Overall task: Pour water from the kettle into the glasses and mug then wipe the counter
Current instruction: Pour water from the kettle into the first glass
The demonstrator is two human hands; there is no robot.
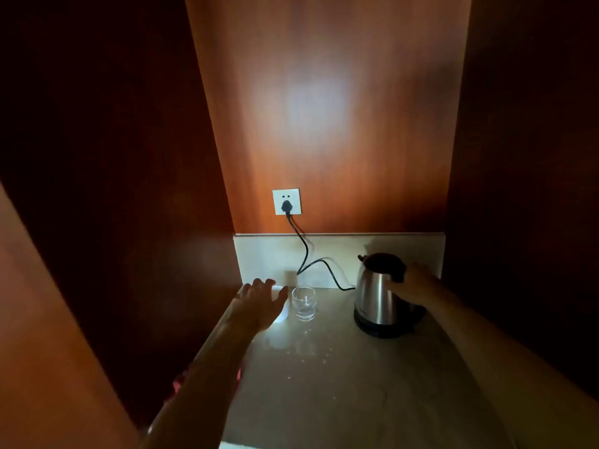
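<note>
A steel kettle (372, 296) with a black lid stands on its black base at the back right of the counter (340, 384). My right hand (413, 285) is wrapped around its handle. A clear glass (304, 303) stands upright at the back, left of the kettle. Just left of the glass a white mug (281, 314) is mostly hidden behind my left hand (261, 303), which hovers over it with fingers spread. Small water drops (308, 348) lie on the counter in front of the glass.
A black cord (304, 251) runs from the wall socket (286, 202) down to the kettle base. Dark wooden panels close in the counter on the left, right and back. A red patterned cloth (181, 384) shows under my left forearm.
</note>
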